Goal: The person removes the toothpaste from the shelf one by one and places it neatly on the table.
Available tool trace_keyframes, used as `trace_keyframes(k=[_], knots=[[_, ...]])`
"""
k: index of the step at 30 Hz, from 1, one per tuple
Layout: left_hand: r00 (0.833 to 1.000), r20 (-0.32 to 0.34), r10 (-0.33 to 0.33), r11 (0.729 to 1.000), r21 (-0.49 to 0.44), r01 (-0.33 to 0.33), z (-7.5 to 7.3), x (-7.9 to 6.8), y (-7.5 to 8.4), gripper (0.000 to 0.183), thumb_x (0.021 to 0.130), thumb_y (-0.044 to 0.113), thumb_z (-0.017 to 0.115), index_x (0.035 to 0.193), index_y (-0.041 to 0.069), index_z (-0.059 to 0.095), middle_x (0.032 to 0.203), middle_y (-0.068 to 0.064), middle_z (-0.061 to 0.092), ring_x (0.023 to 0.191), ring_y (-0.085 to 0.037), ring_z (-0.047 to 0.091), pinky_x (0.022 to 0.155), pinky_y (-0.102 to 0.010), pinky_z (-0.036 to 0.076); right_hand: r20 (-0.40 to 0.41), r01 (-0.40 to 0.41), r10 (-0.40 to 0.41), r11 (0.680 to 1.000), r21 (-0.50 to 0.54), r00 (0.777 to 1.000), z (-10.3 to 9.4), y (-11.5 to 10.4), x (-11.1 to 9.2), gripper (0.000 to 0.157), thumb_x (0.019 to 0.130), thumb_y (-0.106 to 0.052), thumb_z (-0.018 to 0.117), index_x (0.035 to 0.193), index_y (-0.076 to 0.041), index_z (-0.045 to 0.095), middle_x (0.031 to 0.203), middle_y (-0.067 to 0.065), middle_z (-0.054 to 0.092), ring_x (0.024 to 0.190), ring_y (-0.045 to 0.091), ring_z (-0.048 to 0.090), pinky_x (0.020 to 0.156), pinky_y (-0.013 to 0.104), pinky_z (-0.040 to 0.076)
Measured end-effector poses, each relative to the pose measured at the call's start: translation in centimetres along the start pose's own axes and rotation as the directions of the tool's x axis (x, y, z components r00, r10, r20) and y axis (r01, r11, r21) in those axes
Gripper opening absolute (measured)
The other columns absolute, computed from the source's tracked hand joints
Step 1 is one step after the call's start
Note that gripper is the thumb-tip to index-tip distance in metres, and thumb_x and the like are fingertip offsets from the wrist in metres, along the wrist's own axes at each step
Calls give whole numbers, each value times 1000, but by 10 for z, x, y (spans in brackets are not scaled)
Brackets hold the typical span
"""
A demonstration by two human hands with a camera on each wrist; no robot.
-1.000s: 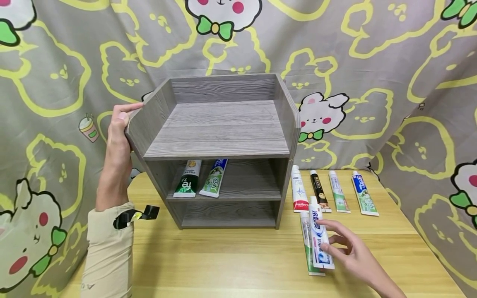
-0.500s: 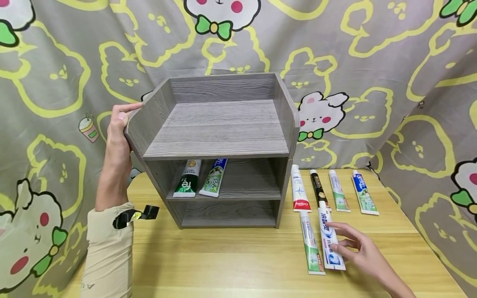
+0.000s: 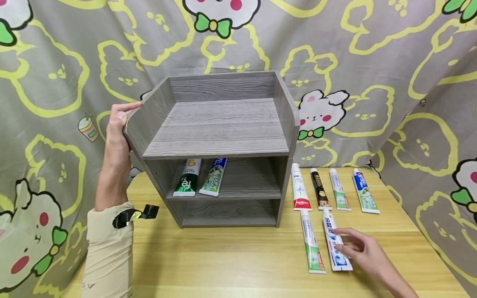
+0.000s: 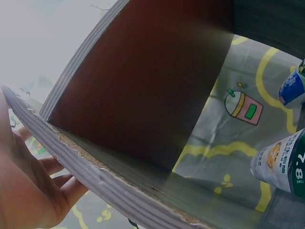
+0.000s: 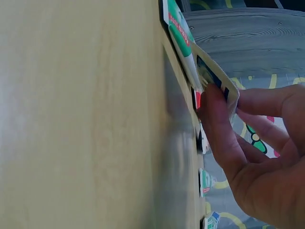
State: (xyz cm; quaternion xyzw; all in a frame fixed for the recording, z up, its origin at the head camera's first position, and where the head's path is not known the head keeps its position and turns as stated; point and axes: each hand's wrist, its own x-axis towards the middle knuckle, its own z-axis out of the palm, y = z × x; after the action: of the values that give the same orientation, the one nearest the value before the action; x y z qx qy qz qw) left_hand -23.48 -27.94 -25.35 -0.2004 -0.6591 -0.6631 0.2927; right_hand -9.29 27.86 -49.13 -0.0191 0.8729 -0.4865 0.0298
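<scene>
My left hand (image 3: 118,138) rests at the outer side of the grey wooden shelf (image 3: 220,128), its index finger straight along the side panel's upper edge. In the left wrist view, the fingers (image 4: 71,191) touch the outer face of that panel. My right hand (image 3: 367,252) pinches a white and blue toothpaste tube (image 3: 336,244) near its crimped end. Seen from the right wrist, the held tube (image 5: 226,88) is tilted close over the table, between thumb and fingers. Left of it lies a green and white toothpaste tube (image 3: 312,244), roughly parallel and apart from it in the head view.
Behind these two tubes lies a row: a red and white tube (image 3: 300,188), a black tube (image 3: 319,188), a green-white tube (image 3: 339,190) and a blue-green tube (image 3: 365,192). Two tubes, one dark green (image 3: 187,180) and one blue-green (image 3: 213,178), lie on the middle shelf.
My right hand has moved the white and blue tube rightward, from over the green and white tube to beside it. The left hand stays at the shelf.
</scene>
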Motion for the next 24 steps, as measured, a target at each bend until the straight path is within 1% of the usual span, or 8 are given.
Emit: trace_keyframes(k=[3, 8, 11, 16, 21, 24], knots=[[1000, -1, 0, 1000, 1, 0, 0, 0, 0, 44, 99, 28, 36, 130, 11, 63, 118, -13, 53, 93, -25, 49, 76, -34, 35, -10, -39, 39, 999, -24, 999, 0, 0, -1, 39, 93, -7, 73, 131, -3, 67, 112, 17, 74, 85, 9, 70, 70, 27, 56], [1000, 0, -5, 1000, 4, 5, 0, 0, 0, 44, 99, 29, 36, 130, 11, 63, 118, -13, 53, 93, -25, 49, 75, -34, 35, -37, -47, 44, 996, -81, 998, 1, 2, -1, 34, 93, -9, 74, 127, -5, 71, 108, 14, 74, 82, 6, 68, 66, 27, 55], [1000, -1, -5, 1000, 5, 5, -1, 0, 0, 44, 99, 29, 36, 130, 11, 63, 119, -13, 53, 94, -25, 49, 76, -35, 34, -47, -43, 38, 995, -94, 998, 2, 4, -1, 34, 93, -10, 75, 126, -5, 71, 106, 13, 75, 80, 6, 67, 64, 27, 54], [1000, -1, -4, 1000, 0, 4, -1, -1, 0, 44, 100, 29, 37, 130, 11, 63, 118, -13, 53, 94, -25, 49, 76, -35, 35, -55, 0, -9, 987, -162, 998, 2, 8, 0, 33, 91, -6, 75, 124, -7, 73, 99, 5, 73, 74, 5, 61, 61, 26, 52], [1000, 2, -3, 1000, -2, 3, -1, 0, 0, 44, 100, 29, 37, 130, 11, 63, 116, -13, 54, 92, -25, 49, 75, -34, 35, -51, 57, -72, 968, -246, 996, 2, 11, 3, 33, 88, -5, 78, 120, -9, 74, 98, 2, 72, 76, 3, 61, 67, 24, 54], [1000, 0, -1, 1000, -5, 1, -1, 0, -1, 44, 99, 29, 37, 130, 10, 63, 116, -13, 54, 91, -25, 49, 74, -34, 35, -43, 66, -83, 952, -298, 996, 2, 11, 4, 34, 87, -8, 80, 120, -11, 74, 102, 3, 72, 79, 5, 62, 71, 25, 55]])
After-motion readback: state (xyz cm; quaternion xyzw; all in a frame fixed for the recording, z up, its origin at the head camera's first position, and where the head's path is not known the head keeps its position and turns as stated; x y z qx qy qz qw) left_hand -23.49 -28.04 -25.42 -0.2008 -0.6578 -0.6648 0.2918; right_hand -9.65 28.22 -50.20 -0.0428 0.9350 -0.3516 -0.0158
